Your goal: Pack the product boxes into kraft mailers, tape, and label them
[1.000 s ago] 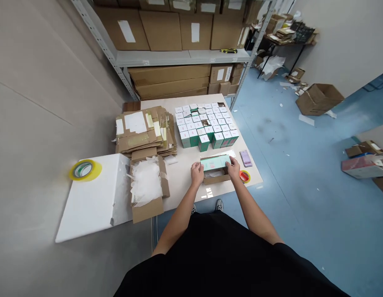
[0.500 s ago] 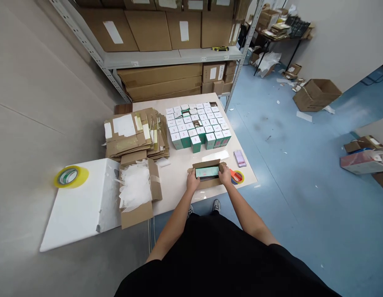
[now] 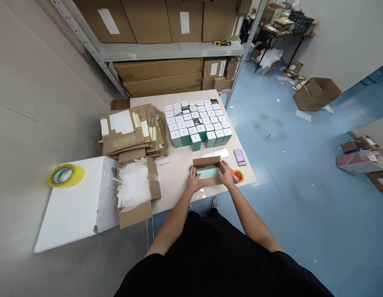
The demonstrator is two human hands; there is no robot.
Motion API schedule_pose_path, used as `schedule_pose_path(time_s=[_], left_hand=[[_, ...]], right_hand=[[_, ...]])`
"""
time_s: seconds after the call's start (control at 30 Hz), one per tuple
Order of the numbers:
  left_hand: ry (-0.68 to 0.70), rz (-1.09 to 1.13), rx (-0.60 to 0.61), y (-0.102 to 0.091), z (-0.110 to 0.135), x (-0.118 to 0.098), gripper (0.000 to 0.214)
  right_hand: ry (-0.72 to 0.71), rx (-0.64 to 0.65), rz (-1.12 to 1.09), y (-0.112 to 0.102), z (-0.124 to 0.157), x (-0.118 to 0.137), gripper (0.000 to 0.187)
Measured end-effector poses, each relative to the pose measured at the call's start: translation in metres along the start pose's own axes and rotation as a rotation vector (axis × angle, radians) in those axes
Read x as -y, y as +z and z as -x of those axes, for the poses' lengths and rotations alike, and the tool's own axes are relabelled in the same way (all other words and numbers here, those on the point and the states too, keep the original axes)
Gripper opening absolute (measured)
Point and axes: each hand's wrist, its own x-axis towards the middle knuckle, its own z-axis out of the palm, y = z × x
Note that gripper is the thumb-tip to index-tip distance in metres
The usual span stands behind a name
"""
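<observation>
An open cardboard box [image 3: 206, 162] stands near the front edge of the table, its back flap raised. Inside it lies a long mint-green carton [image 3: 208, 173]. My left hand [image 3: 194, 181] grips the box's left end, fingers over the rim and touching the carton. At the right end, my right hand [image 3: 225, 174] is closed around the box wall, its fingers partly hidden inside. Orange-handled scissors [image 3: 237, 176] lie just right of that hand, over a roll of tape [image 3: 240, 174]. A white strip [image 3: 221, 154] lies behind the box.
Rows of white-topped green cartons [image 3: 194, 123] fill the table's back. Flattened cardboard [image 3: 126, 132] is piled at left, near a box of white packing paper [image 3: 134, 185]. A yellow tape roll [image 3: 66, 175] sits on a white block [image 3: 74, 210]. Shelving [image 3: 179, 51] stands behind.
The mint-green carton has sunk deeper into the cardboard box, and the back flap shows more upright. My left hand's fingers have shifted over the rim. The view has moved slightly.
</observation>
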Motion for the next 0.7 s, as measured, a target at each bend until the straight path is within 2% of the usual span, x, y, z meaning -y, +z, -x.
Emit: schedule_pose_path(time_s=[0.1, 0.23, 0.33, 0.47, 0.7], left_hand=[[0.033, -0.008, -0.020, 0.002, 0.002, 0.002, 0.070], [0.071, -0.007, -0.067, 0.009, 0.004, 0.002, 0.031], [0.063, 0.007, -0.119, 0.017, 0.005, 0.000, 0.016], [0.083, 0.040, -0.238, 0.019, 0.011, -0.004, 0.018], [0.026, 0.015, -0.471, -0.002, 0.043, -0.005, 0.016]], right_hand=[[0.000, 0.038, -0.002, -0.001, 0.004, 0.005, 0.061], [0.001, 0.076, 0.011, 0.003, 0.008, 0.010, 0.062], [-0.019, 0.084, 0.037, 0.005, 0.012, 0.012, 0.061], [-0.115, 0.132, 0.109, -0.002, 0.012, 0.016, 0.060], [-0.410, 0.292, 0.211, -0.020, -0.014, 0.029, 0.065]])
